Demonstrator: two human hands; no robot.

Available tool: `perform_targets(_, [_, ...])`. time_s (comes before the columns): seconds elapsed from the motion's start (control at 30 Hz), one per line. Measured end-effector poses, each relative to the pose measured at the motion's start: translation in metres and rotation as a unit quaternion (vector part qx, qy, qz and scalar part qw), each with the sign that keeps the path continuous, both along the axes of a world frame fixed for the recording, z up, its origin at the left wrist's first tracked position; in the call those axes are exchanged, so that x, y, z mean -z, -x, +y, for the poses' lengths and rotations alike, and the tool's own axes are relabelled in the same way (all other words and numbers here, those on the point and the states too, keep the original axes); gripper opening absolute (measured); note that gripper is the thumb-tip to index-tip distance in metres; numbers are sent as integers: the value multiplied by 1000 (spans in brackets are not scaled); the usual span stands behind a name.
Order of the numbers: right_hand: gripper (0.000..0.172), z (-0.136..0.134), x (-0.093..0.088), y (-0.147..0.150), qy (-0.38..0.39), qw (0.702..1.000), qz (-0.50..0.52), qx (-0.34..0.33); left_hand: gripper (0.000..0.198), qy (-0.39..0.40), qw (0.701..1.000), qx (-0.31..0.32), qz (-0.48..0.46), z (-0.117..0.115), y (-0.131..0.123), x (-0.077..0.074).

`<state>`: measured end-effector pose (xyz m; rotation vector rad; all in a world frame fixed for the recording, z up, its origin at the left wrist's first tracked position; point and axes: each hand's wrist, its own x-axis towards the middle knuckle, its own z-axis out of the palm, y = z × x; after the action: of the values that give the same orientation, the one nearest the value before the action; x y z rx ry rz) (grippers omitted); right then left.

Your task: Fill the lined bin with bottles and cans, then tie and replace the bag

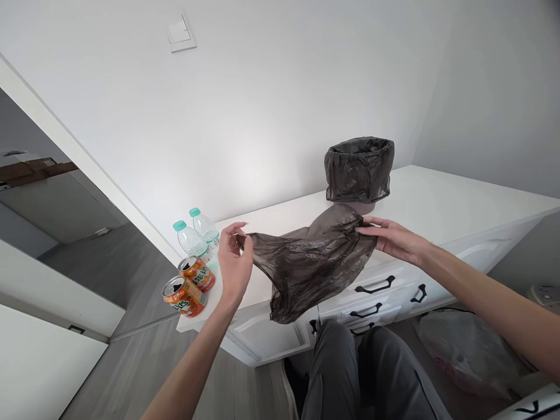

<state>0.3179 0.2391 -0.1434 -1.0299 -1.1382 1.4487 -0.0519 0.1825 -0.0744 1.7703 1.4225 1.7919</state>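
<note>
A thin, dark, see-through garbage bag (315,265) is stretched between my two hands, its lower part drooping past the front edge of the white cabinet top. My left hand (236,256) pinches its left end. My right hand (391,236) is closed on the opposite end, thumb and fingers pressed together on the plastic. Behind the right hand stands a trash can (359,172) lined with a similar dark bag folded over its rim. Just left of my left hand are two orange soda cans (186,298) with opened tops and two clear plastic bottles (190,239) with teal caps.
The white cabinet (450,216) has drawers with black handles along its front. A doorway opens to the left, with a white door (39,350). On the floor at lower right lies a pale plastic bag (466,344). A light switch (180,32) is on the wall.
</note>
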Motion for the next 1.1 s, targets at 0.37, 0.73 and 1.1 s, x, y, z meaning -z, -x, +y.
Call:
perform_targets(0.37, [87, -1, -6, 7, 115, 986, -114, -26, 36, 101, 980, -96, 140, 4, 15, 23])
perform_targets(0.73, [50, 1, -9, 11, 53, 970, -235, -36, 65, 242, 867, 163, 403, 14, 4, 93])
perform_targets(1.1, [61, -11, -16, 2, -163, 872, -427, 177, 44, 76, 904, 92, 411, 9, 5, 76])
